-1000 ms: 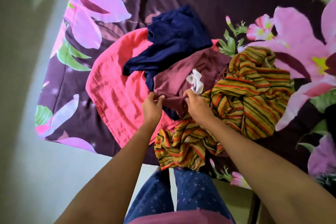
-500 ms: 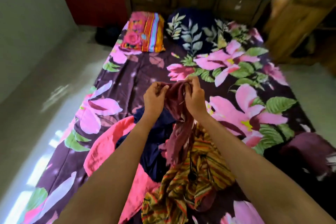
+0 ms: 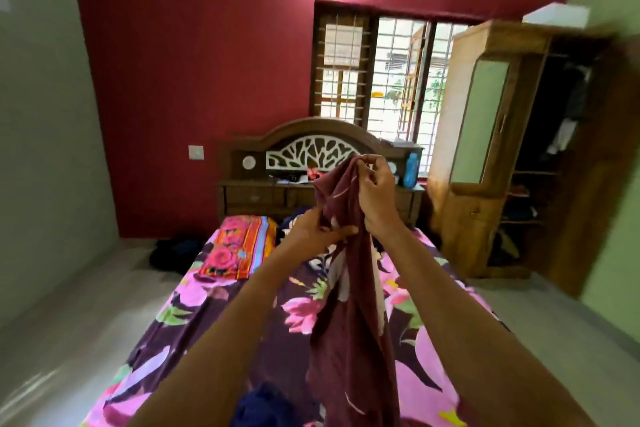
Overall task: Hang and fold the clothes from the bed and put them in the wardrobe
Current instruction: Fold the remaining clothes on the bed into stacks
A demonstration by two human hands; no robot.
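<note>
Slippage is the likeliest trouble from here. The right hand (image 3: 375, 191) pinches the top edge of the maroon garment (image 3: 349, 322) between thumb and fingertips, raised over the middle of the bed (image 3: 207, 315), so nearly the whole length of cloth hangs from that one small pinch. The left hand (image 3: 311, 232) pinches a fold lower down, just beside the right wrist. If either hand lets go to look for a seam before the other has a firmer hold, the cloth will probably drop back in a heap.

The garment hangs bunched and twisted into a rope. Which edge is held cannot be told, so a fold started now may well come out crooked.

Its lower end runs out of view at the bed's near edge, close to the navy garment (image 3: 263, 407). Lifting further might drag that piece along or tip it to the floor.

The wardrobe (image 3: 485, 156) stands open well beyond the bed's right edge, so an unfolded carry could trail the cloth on the floor.
</note>
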